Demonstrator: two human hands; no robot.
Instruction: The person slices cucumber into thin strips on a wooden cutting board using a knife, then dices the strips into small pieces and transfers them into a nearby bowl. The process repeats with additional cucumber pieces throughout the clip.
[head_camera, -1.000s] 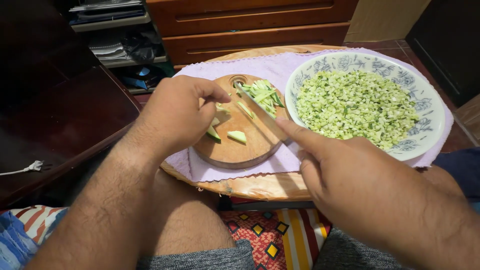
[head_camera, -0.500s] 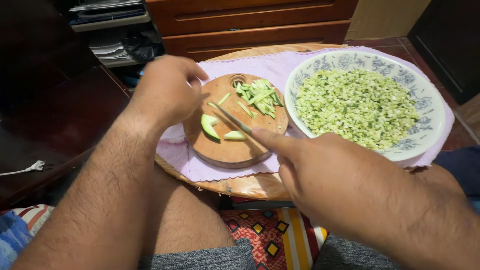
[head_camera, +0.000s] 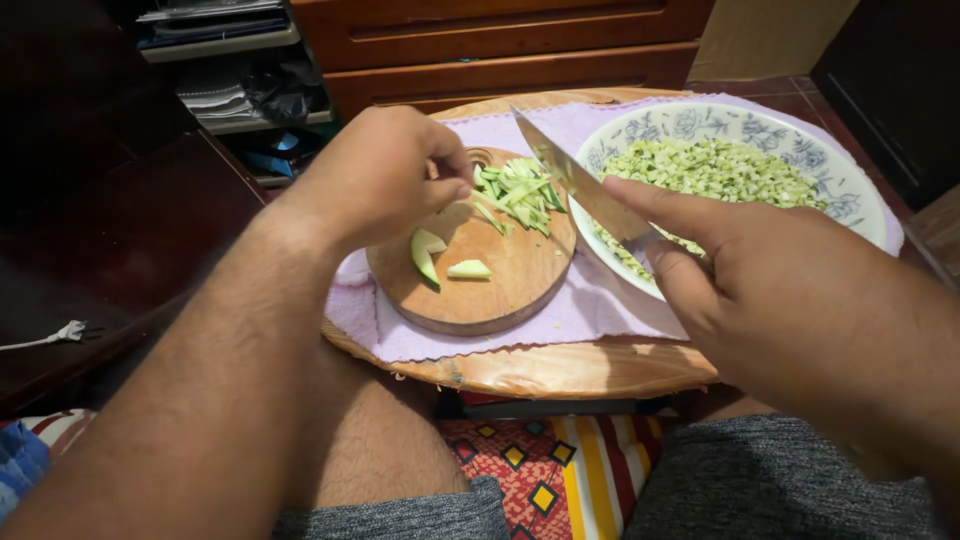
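A round wooden cutting board (head_camera: 505, 290) lies on a lilac cloth (head_camera: 590, 300). On it sit a pile of green vegetable strips (head_camera: 520, 190) at the back and two larger pieces (head_camera: 445, 258) near the middle. My left hand (head_camera: 375, 175) hovers over the board's left back part, fingertips pinched together beside the strips. My right hand (head_camera: 790, 290) grips a knife (head_camera: 575, 180), index finger along the blade's spine, the blade raised over the board and the bowl's rim.
A large white bowl with a blue flower pattern (head_camera: 860, 200), full of finely diced green vegetable, stands right of the board. Everything rests on a round wooden table (head_camera: 560, 370) over my knees. Wooden drawers (head_camera: 500, 50) and a dark cabinet (head_camera: 120, 220) stand behind and left.
The knife has lifted from the board and swung up to the right, toward the bowl. My left hand moved right, to the pile of strips.
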